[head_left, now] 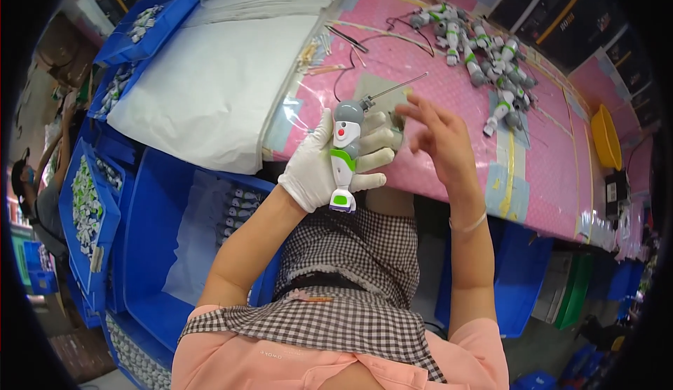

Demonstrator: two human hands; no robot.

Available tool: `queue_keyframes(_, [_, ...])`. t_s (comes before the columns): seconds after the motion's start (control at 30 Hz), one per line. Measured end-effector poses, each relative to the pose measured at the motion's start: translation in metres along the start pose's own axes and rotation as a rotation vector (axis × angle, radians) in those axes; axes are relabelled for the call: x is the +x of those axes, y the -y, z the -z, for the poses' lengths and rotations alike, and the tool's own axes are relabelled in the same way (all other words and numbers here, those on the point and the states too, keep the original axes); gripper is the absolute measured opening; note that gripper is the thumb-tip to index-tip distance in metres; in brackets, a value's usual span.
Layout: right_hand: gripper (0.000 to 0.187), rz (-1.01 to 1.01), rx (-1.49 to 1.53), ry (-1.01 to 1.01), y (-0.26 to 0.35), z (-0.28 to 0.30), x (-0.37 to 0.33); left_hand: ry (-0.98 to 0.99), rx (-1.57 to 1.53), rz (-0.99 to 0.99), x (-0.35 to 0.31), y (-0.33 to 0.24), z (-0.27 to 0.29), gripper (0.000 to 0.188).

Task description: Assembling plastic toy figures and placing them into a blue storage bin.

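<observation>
My left hand (312, 169), in a white glove, is palm up over the table's front edge with its fingers spread. Across the palm lies a toy figure's arm (343, 165) in white, grey and bright green, with a red dot near its round grey shoulder. A thin metal rod (399, 87) sticks out from the shoulder end, slanting up to the right. The thumb rests along the arm's left side. Bare and raised just right of the rod, my right hand (442, 137) has its fingers apart, with nothing visible in them.
Similar toy arms (491, 60) lie piled on the pink table covering (420, 158) at the far right. White sheets (210, 81) cover the left side, with cotton swabs (308, 57) beside them. Blue bins (151, 250) stand at the left; a yellow basin (605, 137) is far right. Another person (45, 186) works at far left.
</observation>
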State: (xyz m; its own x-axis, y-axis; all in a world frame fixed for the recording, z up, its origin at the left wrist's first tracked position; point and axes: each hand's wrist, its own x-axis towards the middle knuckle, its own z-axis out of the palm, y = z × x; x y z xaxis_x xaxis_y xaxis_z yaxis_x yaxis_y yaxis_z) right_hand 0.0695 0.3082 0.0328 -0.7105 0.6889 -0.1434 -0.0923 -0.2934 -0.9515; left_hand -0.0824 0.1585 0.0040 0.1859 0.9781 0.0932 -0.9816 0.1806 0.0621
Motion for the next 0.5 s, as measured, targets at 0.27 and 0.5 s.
queue_keyframes(0.27, [0.028,0.004,0.417,-0.101,-0.013,0.011,0.001,-0.347,0.242,0.074,-0.013,0.032,0.002,0.073])
queue_keyframes(0.5, [0.018,-0.058,0.218,-0.047,-0.019,0.022,0.001,-0.545,0.892,0.056,-0.018,0.056,-0.008,0.042])
